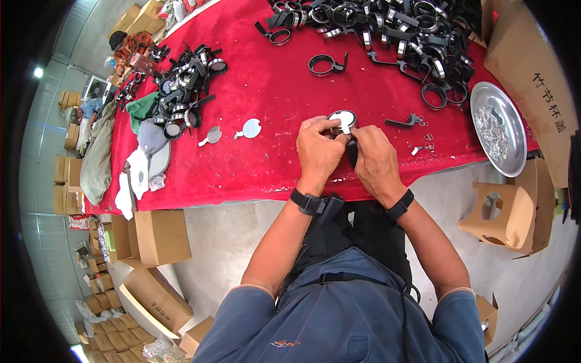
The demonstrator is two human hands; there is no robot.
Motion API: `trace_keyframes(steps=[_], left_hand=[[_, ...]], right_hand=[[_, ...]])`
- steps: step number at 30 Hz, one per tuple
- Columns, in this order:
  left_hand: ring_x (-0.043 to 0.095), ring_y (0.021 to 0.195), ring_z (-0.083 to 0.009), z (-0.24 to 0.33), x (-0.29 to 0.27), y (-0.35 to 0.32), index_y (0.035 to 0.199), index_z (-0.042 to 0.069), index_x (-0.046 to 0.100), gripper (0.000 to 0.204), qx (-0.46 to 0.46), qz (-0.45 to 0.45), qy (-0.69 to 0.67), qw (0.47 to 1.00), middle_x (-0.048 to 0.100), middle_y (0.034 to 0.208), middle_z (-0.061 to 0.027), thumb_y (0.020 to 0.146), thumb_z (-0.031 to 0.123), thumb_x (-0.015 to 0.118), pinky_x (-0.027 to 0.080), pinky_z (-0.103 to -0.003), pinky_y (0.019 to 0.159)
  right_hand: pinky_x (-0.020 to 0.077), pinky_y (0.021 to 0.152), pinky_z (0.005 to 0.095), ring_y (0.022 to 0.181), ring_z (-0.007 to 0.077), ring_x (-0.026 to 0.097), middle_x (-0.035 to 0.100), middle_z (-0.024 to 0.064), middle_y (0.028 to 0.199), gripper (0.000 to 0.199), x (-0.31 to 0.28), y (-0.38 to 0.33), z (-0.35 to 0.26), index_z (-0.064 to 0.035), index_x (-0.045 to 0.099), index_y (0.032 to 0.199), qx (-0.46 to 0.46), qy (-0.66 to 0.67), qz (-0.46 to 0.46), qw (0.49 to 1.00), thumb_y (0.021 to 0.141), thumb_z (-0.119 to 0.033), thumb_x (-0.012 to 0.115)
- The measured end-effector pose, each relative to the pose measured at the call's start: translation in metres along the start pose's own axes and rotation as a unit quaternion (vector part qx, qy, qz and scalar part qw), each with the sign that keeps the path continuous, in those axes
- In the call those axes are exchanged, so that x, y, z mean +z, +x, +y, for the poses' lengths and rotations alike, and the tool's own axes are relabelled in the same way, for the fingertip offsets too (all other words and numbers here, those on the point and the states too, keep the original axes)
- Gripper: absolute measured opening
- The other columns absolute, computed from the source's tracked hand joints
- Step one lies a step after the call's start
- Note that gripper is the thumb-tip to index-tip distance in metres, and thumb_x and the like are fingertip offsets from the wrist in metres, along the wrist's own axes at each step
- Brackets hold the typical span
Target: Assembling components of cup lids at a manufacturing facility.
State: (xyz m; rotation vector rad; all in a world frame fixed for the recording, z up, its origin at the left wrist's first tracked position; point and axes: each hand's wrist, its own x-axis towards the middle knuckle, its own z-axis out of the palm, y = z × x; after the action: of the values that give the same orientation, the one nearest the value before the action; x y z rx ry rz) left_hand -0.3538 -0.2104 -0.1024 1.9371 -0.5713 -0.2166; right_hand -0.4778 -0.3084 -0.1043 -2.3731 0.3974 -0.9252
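Note:
Near the table's front edge, a round black lid ring with a silvery rim (333, 115) is between my two hands. A white tabbed piece (347, 118) lies over its middle, and a black strap-like handle (352, 152) points down toward me. My left hand (319, 150) is closed on the ring's left side, fingertips at the white tab. My right hand (376, 160) pinches the near right side by the handle. To the right lie a loose black handle piece (402, 121) and several small metal clips (428, 144). Two flat tabbed discs (251, 127) rest to the left.
Black rings with handles pile up at the far right (399, 36) and left (181, 91) of the red-covered table (260, 78). A metal tray (477, 115) holds metal pieces. Beyond it stands a carton (526, 66); below, a tan stool (505, 212). Another person (130, 47) is at far left.

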Motion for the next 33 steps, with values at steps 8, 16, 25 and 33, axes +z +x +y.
trace_keyframes(steps=[8, 16, 25, 33], left_hand=[[0.078, 0.095, -0.0257, -0.016, -0.005, 0.013, 0.114, -0.001, 0.086, 0.042, -0.002, -0.034, -0.043, 0.998, 0.077, 0.116, -0.0178, 0.076, 0.014, 0.095, 0.063, -0.039, 0.086], [0.077, 0.119, -0.0295, 0.001, -0.024, 0.004, 0.131, 0.000, 0.082, 0.072, 0.023, -0.121, 0.061, 0.991, 0.063, 0.157, -0.0220, 0.070, 0.031, 0.106, 0.064, -0.040, 0.104], [0.067, 0.138, -0.0408, 0.002, -0.018, -0.006, 0.138, 0.000, 0.070, 0.083, 0.120, -0.112, 0.109, 0.980, 0.061, 0.158, -0.0276, 0.069, 0.031, 0.105, 0.055, -0.046, 0.116], [0.065, 0.132, -0.0426, 0.001, -0.006, -0.010, 0.139, 0.007, 0.075, 0.074, 0.177, -0.075, 0.081, 0.978, 0.066, 0.143, -0.0274, 0.072, 0.025, 0.101, 0.053, -0.051, 0.116]], right_hand=[[0.0590, 0.088, 0.0522, 0.104, 0.0430, 0.069, 0.069, 0.0197, 0.111, 0.035, -0.003, 0.001, 0.014, 0.0010, 0.070, 0.126, -0.014, 0.024, -0.008, 1.000, 0.092, 0.005, 0.067], [0.0516, 0.102, 0.0483, 0.105, 0.0362, 0.067, 0.074, 0.0147, 0.103, 0.024, -0.061, 0.035, 0.071, -0.0037, 0.078, 0.111, -0.048, -0.312, -0.140, 0.939, 0.087, -0.005, 0.073], [0.0504, 0.089, 0.0519, 0.088, 0.0398, 0.066, 0.068, 0.0177, 0.084, 0.009, -0.051, 0.042, 0.045, -0.0046, 0.066, 0.103, -0.073, -0.196, -0.095, 0.973, 0.095, -0.007, 0.070], [0.0527, 0.082, 0.0580, 0.087, 0.0460, 0.074, 0.074, 0.0251, 0.085, 0.017, -0.034, 0.037, 0.027, 0.0009, 0.067, 0.106, 0.039, -0.115, -0.193, 0.974, 0.099, -0.015, 0.067]])
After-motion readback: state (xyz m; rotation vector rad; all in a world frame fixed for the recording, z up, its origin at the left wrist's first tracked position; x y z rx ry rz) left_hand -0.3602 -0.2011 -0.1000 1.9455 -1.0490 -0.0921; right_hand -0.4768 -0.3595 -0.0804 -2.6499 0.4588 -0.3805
